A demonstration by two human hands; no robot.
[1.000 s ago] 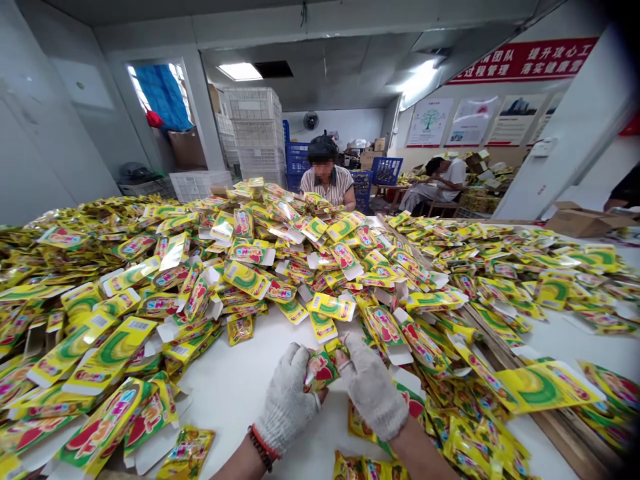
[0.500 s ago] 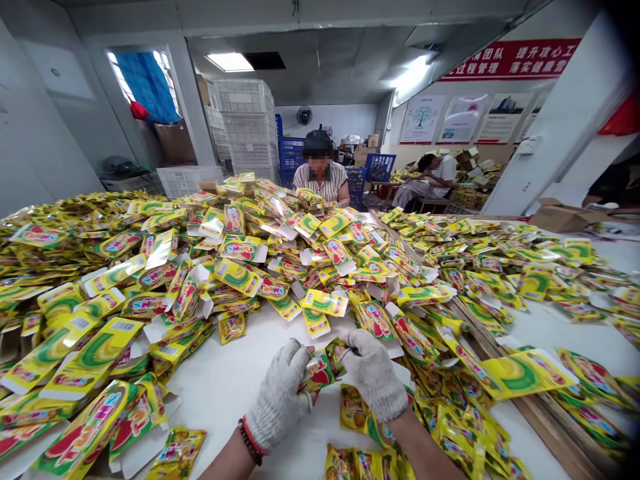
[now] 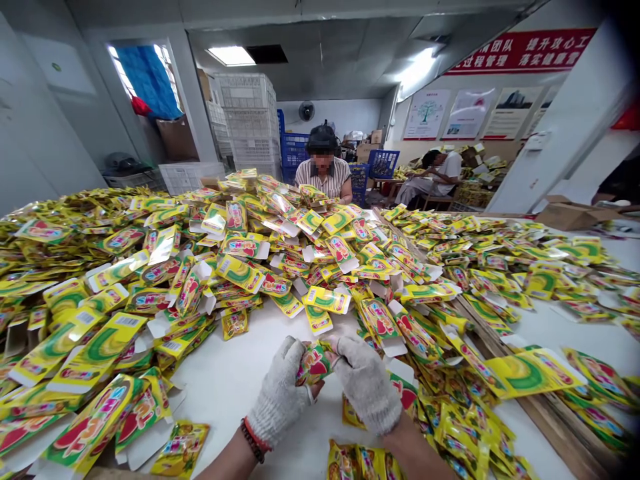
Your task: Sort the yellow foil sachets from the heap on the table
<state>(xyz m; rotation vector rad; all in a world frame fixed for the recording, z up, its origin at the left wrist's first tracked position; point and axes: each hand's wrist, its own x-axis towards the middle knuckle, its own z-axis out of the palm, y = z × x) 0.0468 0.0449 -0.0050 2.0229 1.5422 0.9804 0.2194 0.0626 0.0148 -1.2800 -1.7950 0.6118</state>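
Observation:
My left hand [image 3: 283, 393], in a white knitted glove with a beaded bracelet at the wrist, is closed around a small printed cardboard box [image 3: 313, 365] with a watermelon picture. At the right end of this box my right hand [image 3: 367, 380], gloved with bare fingertips, is pinched shut. A small shiny packet there is mostly hidden by the fingers and the box. Below the right hand, several yellow packets [image 3: 363, 461] lie on the white table [image 3: 250, 373]. Another yellow packet [image 3: 181, 448] rests left of my left wrist.
A big heap of printed boxes [image 3: 240, 273] spreads across the table before me. A wooden strip [image 3: 555, 433] runs along the right, beside a pile of yellow packets [image 3: 465, 433]. Across the heap sits a person [image 3: 324, 175]; another person [image 3: 440, 173] sits farther back.
My right hand has come closer to the box, and less of the packet shows between the hands. The box has turned slightly in my left hand. The view has shifted a little.

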